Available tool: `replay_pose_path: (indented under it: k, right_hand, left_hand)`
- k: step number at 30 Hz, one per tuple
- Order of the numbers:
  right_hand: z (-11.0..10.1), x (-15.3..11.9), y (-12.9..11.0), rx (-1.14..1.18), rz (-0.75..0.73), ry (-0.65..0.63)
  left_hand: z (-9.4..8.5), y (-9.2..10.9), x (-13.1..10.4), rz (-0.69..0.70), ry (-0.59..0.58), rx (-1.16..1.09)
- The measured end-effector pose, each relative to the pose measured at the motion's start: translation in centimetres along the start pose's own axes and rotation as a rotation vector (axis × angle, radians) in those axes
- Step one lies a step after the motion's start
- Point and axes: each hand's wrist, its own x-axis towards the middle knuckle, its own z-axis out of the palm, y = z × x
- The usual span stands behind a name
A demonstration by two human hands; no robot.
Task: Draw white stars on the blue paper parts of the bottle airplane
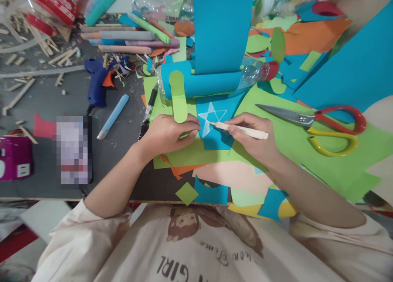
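Note:
A white marker (250, 131) is held in my right hand (253, 132), its tip on a star (208, 120) drawn in white on a blue paper piece (215, 143). Part of the star is filled in white. My left hand (173, 132) rests at the left edge of that blue piece, fingers slightly apart and holding nothing I can see. Just beyond lies a plastic bottle wrapped in blue paper (211, 83), with a red cap, an upright blue sheet (224, 28) and a light green rounded strip (178, 95) that hangs down over my left fingers.
Red-and-yellow scissors (310, 118) lie open on green paper (282, 151) at right. Leftward are a black pen (149, 110), a blue marker (113, 117), a blue glue gun (98, 79), a phone (73, 151) and a purple object (15, 157). Markers (123, 35) and paper scraps lie farther back.

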Motion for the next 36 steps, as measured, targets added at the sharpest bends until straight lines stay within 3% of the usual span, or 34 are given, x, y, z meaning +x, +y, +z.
replay_pose_path:
  k: [8, 15, 25, 36]
  right_hand:
    - [-0.14, 0.09, -0.5, 0.004, 0.027, -0.053]
    - [-0.2, 0.09, -0.06, 0.065, 0.024, 0.01]
    - [-0.1, -0.02, 0.11, 0.008, -0.002, -0.055]
    - [-0.02, -0.04, -0.38, -0.027, 0.091, 0.033]
  left_hand:
    - [0.11, -0.13, -0.22, -0.019, -0.021, 0.001]
    - [0.06, -0.16, -0.13, -0.024, -0.041, -0.021]
    - [0.03, -0.04, -0.12, -0.003, 0.006, -0.003]
    - [0.04, -0.05, -0.13, -0.037, -0.041, -0.014]
